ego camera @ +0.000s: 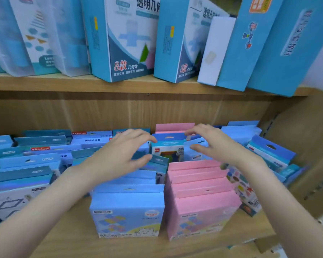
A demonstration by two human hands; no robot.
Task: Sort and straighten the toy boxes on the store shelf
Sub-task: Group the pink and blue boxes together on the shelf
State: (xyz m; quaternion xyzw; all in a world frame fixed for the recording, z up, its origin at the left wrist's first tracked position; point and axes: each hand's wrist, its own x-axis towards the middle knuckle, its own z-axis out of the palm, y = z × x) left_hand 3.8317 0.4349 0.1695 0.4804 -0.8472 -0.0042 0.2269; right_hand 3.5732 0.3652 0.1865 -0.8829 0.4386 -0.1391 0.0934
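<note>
Wooden store shelving fills the scene, its lower shelf (78, 226) packed with toy boxes in rows running front to back. Behind the pink row (199, 185) and the blue row (127, 194), a small windowed box (166, 150) stands between 2 reaching hands, close to the shelf's back wall. Both hands hover with fingers spread and lightly curled: the left hand (119, 155) just left of that box, the right hand (214, 144) above a tilted blue box (196, 148); contact cannot be told. A careless pull here would likely topple neighbouring boxes, which stand tight and already lean near the right edge. On the upper shelf (45, 81), tall blue cartons (250, 43) slant rightward and could slide if jostled.
</note>
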